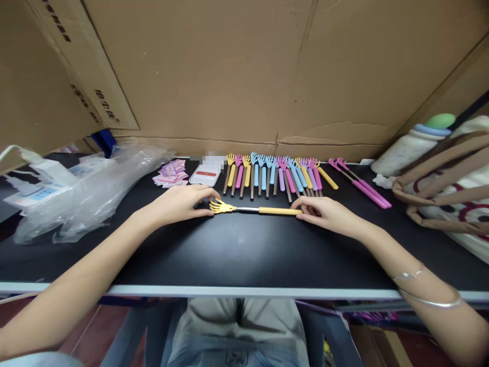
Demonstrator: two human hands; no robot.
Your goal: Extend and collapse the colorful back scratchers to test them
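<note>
A yellow back scratcher (254, 209) with a claw head, a metal shaft and a yellow handle lies sideways on the black table (237, 255). My left hand (183, 203) pinches its claw end. My right hand (324, 212) pinches the tip of its handle. Just behind it lies a row of several yellow, pink, blue and purple back scratchers (275, 176), claws pointing away from me.
Two pink scratchers (361, 183) lie apart at the right. A pile of small pink cards (171, 173) and a white phone-like device (205, 176) sit at the back left. Crumpled clear plastic bags (87, 188) fill the left. A patterned tote bag (451, 188) and a bottle (412, 145) stand at the right. Cardboard boxes (248, 66) wall the back.
</note>
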